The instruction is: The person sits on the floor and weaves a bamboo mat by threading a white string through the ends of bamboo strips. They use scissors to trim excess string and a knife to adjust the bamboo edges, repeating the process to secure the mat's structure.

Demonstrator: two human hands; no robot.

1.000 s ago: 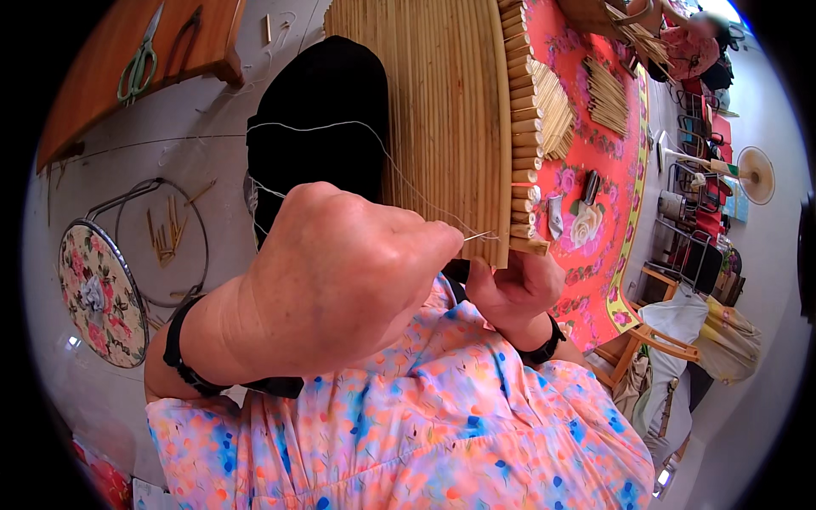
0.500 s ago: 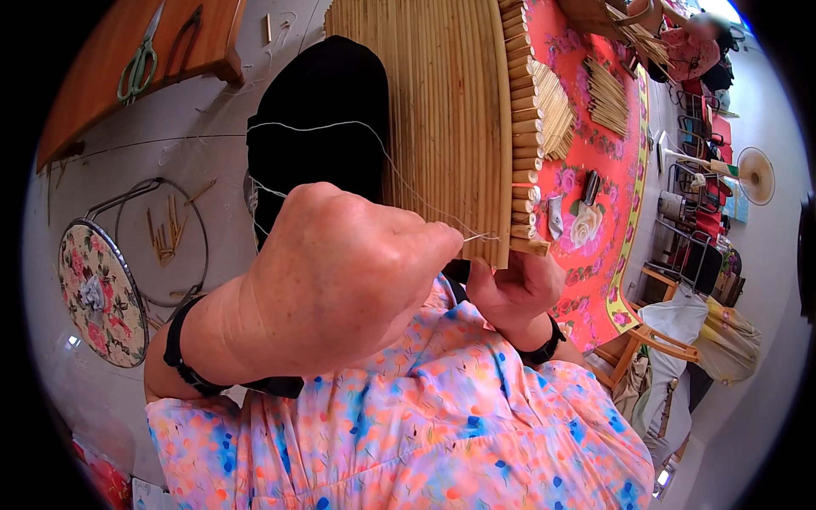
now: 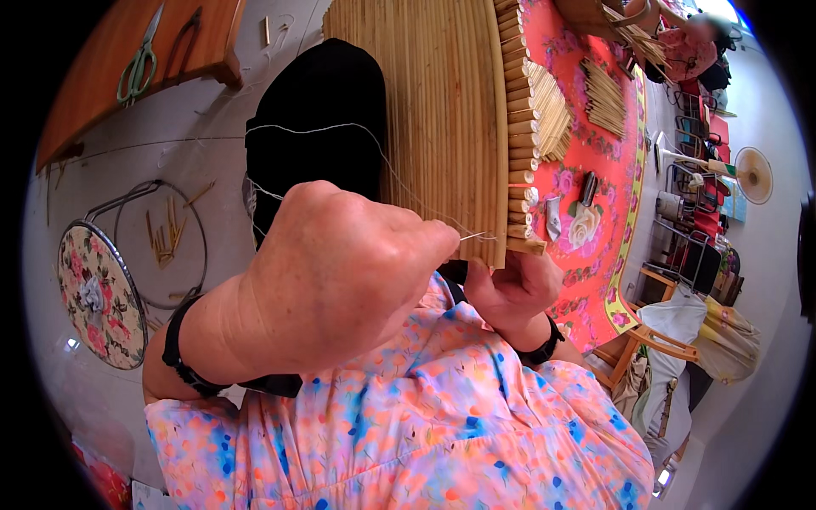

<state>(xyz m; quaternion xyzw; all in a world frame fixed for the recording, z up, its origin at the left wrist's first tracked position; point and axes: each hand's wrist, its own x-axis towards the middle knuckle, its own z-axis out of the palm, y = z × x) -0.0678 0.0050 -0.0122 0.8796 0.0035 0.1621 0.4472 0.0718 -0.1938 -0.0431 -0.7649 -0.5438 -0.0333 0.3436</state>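
Note:
A panel of slender bamboo sticks runs away from me, with a row of short stick ends along its right side. Near its lower end my left hand, back upward, pinches a thin needle between thumb and forefinger at the panel's surface. Pale thread loops from there across a black padded shape. My right hand grips the lower right corner of the panel from underneath, thumb at its end, some fingers hidden.
Scissors and pliers lie on a wooden table at upper left. A floral folding stool stands left. A red flowered surface holds stick bundles. Another person, a fan and chairs are at right.
Both hands keep the same grip and pose. The panel and hands sit very slightly further left in the view than in the earlier frames.

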